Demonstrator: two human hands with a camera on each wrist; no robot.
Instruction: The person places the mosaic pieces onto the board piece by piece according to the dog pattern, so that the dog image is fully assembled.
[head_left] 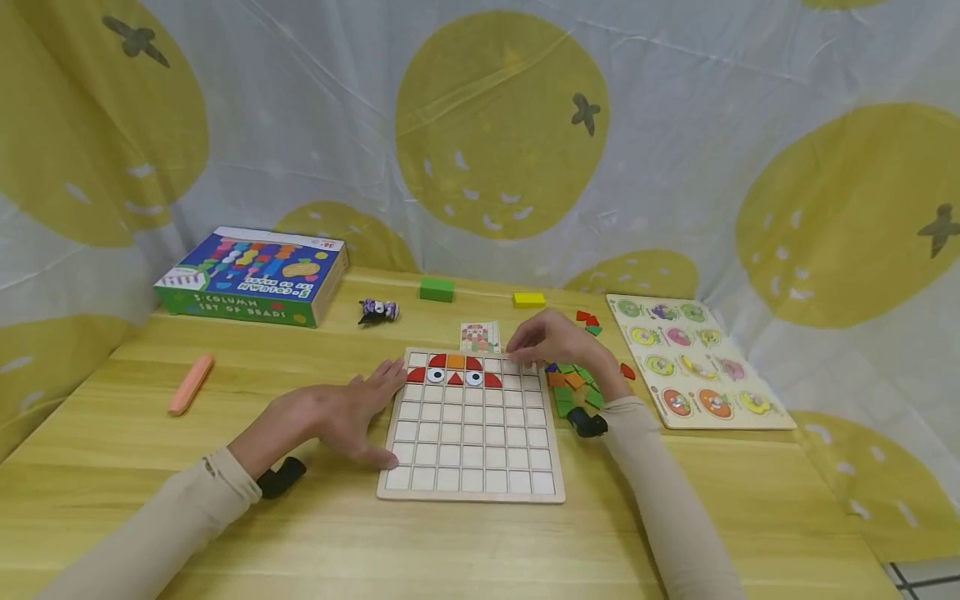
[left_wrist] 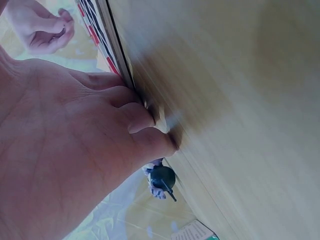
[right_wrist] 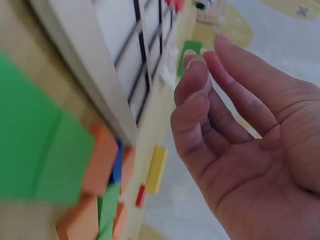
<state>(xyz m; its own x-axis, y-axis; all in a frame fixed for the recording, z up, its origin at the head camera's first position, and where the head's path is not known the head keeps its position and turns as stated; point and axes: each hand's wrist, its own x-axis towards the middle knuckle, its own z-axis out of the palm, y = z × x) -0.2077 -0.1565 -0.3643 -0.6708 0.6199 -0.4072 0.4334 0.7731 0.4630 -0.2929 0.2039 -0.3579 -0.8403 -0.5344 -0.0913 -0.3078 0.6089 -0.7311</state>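
A wooden grid board (head_left: 472, 493) lies on the table with red shaped tiles, an orange square tile (head_left: 455, 361) and two eye tiles (head_left: 474, 378) in its upper rows. My left hand (head_left: 330, 421) rests along the board's left edge, thumb on its lower part; in the left wrist view the fingers (left_wrist: 142, 142) reach down to the tabletop. Above the board's top right edge is my right hand (head_left: 558, 342). Its fingers are loosely bent, and the right wrist view shows nothing between them. A small picture card (head_left: 480, 336) lies just behind the board.
Loose green and orange tiles (head_left: 573, 387) lie right of the board. Farther right is a fruit puzzle board (head_left: 697, 367). Green (head_left: 437, 289) and yellow (head_left: 528, 300) blocks, a small figure (head_left: 378, 311), a bead-set box (head_left: 251, 275) and an orange stick (head_left: 191, 384) stand around.
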